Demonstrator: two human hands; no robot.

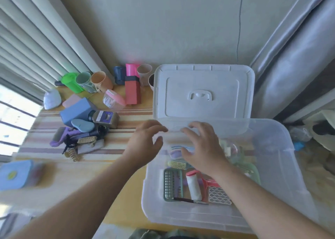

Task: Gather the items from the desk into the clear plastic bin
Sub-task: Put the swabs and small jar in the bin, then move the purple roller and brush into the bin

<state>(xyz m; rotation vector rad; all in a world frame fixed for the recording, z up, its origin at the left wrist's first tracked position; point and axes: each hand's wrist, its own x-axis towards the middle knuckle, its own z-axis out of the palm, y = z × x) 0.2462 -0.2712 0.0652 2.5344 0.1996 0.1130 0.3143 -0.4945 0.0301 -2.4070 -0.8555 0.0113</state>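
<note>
A: We are looking down at our two bare arms first. Where are our hands sitting?

B: Our left hand [145, 141] is hanging over the near left edge of the big clear plastic bin [282, 168], fingers spread, holding nothing. Our right hand [202, 148] is hanging over the inside of the bin, fingers spread too, holding nothing.

A: What is lying in the bin?

B: We are seeing a green plastic grid tray [172, 184], a white roller with a pink cap [194, 186] and a red-and-white wavy patterned thing [218, 193].

A: And the white plastic lid with a handle [203, 92]?

B: It is standing tilted behind the bin, against the wall.

A: What is waiting on the striped desk cloth [126, 119]?

B: A blue plastic box [78, 110], a tall red box with a black band [132, 90], a bright green cup [71, 82] and an orange cup [101, 82] are all lying left of the bin.
</note>
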